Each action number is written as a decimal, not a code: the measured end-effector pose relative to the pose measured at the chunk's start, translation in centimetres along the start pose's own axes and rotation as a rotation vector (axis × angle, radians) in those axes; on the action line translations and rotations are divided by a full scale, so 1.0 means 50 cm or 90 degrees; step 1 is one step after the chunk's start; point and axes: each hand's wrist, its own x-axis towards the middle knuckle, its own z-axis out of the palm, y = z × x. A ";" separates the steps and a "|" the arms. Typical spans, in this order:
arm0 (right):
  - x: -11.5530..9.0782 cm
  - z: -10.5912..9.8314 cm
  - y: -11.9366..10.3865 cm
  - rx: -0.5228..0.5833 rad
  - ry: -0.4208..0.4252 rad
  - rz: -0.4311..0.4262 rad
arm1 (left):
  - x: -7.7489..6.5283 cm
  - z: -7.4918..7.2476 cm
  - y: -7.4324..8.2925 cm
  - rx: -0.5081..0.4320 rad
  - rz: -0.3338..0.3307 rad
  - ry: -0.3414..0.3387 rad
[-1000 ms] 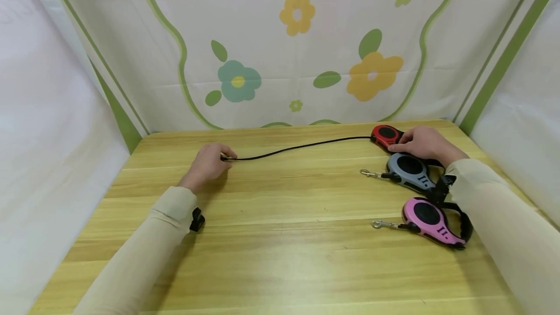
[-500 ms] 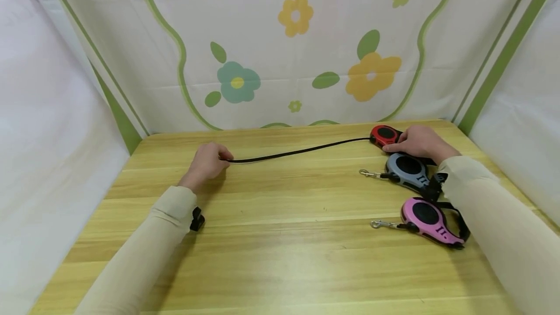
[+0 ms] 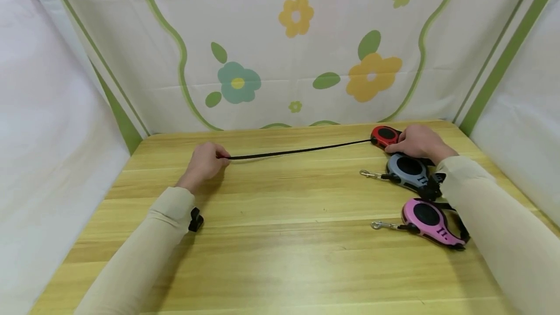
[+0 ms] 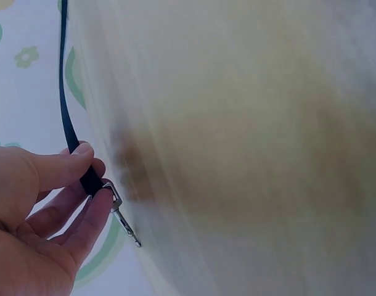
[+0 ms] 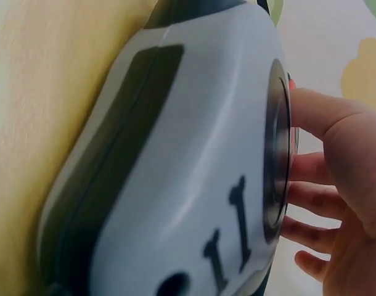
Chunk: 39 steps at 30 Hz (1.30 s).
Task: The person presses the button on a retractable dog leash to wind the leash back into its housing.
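Note:
My left hand pinches the black strap near its end, at the far left of the table. In the left wrist view the metal snap hook pokes out past the fingertips. From there the strap runs nearly straight to a red retractable dog leash at the back right. My right hand grips that red leash by its handle end, most of which the hand covers. Just in front of it lies a grey retractable leash, whose casing fills much of the right wrist view and hides most of the red one.
A pink retractable leash lies nearer on the right, below the grey one, its snap hook pointing left. The wooden table meets a white flowered cloth at the back, with white cloth at both sides.
The strap has gone from sagging to nearly straight. My left hand has shifted slightly left, while the right hand stays at the red leash with only a small shift.

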 end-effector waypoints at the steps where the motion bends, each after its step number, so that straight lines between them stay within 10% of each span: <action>1: -0.001 -0.001 0.003 -0.003 0.001 -0.002 | 0.000 -0.001 0.000 -0.007 0.001 0.004; 24: -0.035 -0.042 0.029 -0.028 0.024 -0.110 | 0.006 -0.022 0.018 -0.050 -0.033 0.075; 39: -0.087 -0.076 0.020 -0.052 0.174 -0.138 | -0.003 -0.039 0.018 -0.092 -0.020 0.158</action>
